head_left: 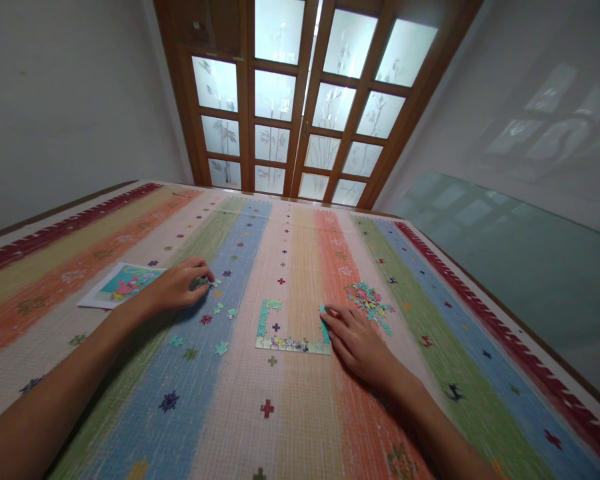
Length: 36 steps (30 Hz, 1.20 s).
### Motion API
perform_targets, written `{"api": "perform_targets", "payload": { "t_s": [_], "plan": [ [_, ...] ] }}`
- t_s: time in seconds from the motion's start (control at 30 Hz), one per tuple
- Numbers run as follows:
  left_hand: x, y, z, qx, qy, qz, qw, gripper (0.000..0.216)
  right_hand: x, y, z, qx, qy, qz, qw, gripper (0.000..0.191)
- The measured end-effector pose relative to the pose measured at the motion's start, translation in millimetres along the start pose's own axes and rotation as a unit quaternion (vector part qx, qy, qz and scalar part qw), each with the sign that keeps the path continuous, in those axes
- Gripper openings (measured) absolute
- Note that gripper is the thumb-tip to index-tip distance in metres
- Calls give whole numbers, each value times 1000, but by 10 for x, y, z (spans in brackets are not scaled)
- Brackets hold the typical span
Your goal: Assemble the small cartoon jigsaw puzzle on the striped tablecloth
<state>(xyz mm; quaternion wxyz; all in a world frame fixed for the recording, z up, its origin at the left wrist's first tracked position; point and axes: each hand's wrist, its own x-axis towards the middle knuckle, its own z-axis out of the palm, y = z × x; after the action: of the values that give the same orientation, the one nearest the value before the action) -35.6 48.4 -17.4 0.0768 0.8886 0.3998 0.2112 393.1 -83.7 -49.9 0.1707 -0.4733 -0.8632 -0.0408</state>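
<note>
Left hand [183, 285] is curling its grip around a small jigsaw piece [201, 283], pinched at the fingertips, well out to the left of the puzzle frame [289, 340]. Can't tell the piece's print, too small.

Right hand [357, 343] is lying flat with its grip open, holding nothing, fingertips touching the right upright of the puzzle frame and pressing on it.

Taking the puzzle frame as landmark:
- It's lying on the striped mat [300, 413] about centre, on the pale stripe between blue and orange.
- A few loose pieces [222, 312] are scattered just to its left, between it and the left hand, some further toward the near edge.
- The unsorted pile [369, 301] is sitting just beyond and right of it, near the right hand's fingers.
- The reference picture [121, 285] is lying far left of it, under and behind the left wrist.
- Wooden glass-paned doors [300, 100] are standing well beyond it, past the far end of the mat.

Progress, my read: early stage. Bottom edge is looking complete, left side partly up with a short turn along the top, right side only starting. Top edge mostly missing, interior entirely open. Pile and the loose pieces are all waiting to be placed, so most of the work is left.
</note>
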Motion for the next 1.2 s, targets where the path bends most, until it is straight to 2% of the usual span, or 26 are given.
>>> {"api": "perform_targets", "payload": {
  "t_s": [0.23, 0.5, 0.63, 0.77, 1.0, 1.2],
  "plan": [
    [1, 152, -2, -5, -44, 2, 999, 25, -3, 0, -3, 2, -8, 4, 1000, 38],
    [-33, -24, 8, 73, -36, -52, 995, 41, 9, -7, -3, 7, -7, 6, 1000, 38],
    [-33, -24, 17, 95, -59, -73, 991, 45, 9, 2, 8, 9, -7, 5, 1000, 36],
    [-23, -28, 24, 104, -58, -90, 989, 45, 5, 10, 3, 8, -12, 6, 1000, 35],
    [-11, -60, 27, 74, -48, -104, 991, 30, 8, -7, -20, 3, -7, 3, 1000, 36],
    [12, 36, 3, -31, -26, -134, 990, 27, 13, -4, -10, -3, -5, 3, 1000, 36]
  ]
}}
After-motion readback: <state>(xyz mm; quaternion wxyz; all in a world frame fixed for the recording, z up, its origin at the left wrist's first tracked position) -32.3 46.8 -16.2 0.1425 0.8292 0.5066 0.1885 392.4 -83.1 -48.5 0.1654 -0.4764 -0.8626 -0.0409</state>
